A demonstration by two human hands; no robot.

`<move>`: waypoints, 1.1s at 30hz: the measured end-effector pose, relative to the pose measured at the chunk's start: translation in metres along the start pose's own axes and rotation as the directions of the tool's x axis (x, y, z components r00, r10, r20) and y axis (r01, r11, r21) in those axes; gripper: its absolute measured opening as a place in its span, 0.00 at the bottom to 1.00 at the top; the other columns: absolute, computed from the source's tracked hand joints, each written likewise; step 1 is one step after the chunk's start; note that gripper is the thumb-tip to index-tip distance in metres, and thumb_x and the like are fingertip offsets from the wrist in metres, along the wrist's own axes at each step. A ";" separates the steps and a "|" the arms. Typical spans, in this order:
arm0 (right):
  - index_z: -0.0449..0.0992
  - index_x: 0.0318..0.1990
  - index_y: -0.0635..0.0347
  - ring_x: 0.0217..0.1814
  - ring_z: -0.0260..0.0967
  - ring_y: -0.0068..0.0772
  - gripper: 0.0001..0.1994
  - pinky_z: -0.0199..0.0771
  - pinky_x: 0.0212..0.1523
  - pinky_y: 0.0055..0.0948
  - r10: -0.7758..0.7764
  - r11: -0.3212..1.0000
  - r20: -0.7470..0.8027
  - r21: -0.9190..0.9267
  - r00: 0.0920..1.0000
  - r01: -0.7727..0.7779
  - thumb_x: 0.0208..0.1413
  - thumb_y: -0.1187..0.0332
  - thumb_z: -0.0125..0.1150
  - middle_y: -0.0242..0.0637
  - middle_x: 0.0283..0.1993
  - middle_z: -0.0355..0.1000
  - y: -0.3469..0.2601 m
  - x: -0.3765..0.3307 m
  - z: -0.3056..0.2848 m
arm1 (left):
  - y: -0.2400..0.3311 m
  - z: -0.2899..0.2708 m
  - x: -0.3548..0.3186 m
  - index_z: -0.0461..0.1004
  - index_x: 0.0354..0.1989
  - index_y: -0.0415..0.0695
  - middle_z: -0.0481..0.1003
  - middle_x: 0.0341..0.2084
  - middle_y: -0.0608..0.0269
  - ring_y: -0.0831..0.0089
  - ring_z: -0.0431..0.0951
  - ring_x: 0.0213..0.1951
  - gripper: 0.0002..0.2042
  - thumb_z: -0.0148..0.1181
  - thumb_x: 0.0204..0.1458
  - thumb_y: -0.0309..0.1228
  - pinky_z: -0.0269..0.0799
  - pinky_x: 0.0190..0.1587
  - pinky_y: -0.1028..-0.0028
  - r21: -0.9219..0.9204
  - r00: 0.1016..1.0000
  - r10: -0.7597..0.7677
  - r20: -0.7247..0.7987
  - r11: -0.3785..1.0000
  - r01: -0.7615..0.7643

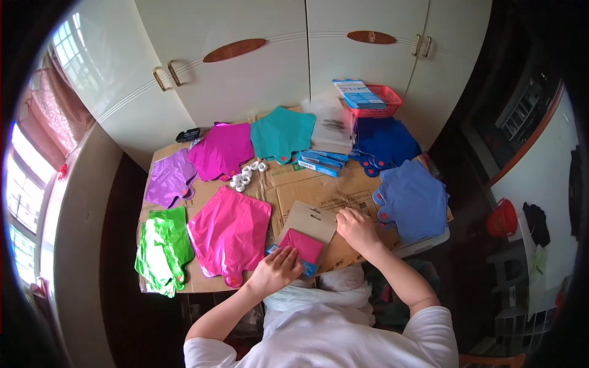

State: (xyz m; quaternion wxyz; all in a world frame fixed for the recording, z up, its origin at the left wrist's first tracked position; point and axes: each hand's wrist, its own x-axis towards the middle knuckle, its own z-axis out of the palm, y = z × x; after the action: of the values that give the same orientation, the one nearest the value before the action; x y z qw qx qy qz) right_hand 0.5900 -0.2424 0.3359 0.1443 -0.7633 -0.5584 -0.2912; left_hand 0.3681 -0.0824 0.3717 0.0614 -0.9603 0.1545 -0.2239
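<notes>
Near the table's front edge, the fingers of my left hand [279,270] are closed over a folded pink foil balloon [305,245], pressing on its lower left part. Blue printed card [308,268] shows under its near edge. Beyond the balloon lies a greyish, see-through-looking plastic bag [314,222] with a hang slot. My right hand [357,228] is closed at the bag's right corner, its fingertips curled and partly hidden. Whether the balloon lies on the bag or inside it, I cannot tell.
Flat foil balloons in green [162,248], bright pink [230,227], lilac [170,178], magenta [222,150], teal [283,132], navy [386,144] and blue [414,202] ring the cardboard-covered table [294,187]. Small white rings [243,176], blue cards [322,162], clear bags [332,126] and a red basket [385,101] lie beyond.
</notes>
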 end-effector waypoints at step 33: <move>0.70 0.23 0.54 0.33 0.69 0.30 0.04 0.73 0.28 0.30 0.107 0.983 0.044 0.147 0.993 -0.112 0.41 0.71 0.60 0.30 0.27 0.67 -0.040 0.012 -0.010 | -0.001 0.000 0.010 0.72 0.32 0.47 0.77 0.39 0.59 0.66 0.79 0.43 0.07 0.58 0.42 0.28 0.76 0.44 0.69 -0.017 0.992 0.081 -0.092 0.996 -0.083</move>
State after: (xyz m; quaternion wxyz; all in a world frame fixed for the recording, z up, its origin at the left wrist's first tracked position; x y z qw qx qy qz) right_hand 0.5518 -0.2254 0.3469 0.2069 -0.7849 -0.5384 -0.2264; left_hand 0.3772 -0.0851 0.3757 0.0533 -0.9425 0.1989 -0.2631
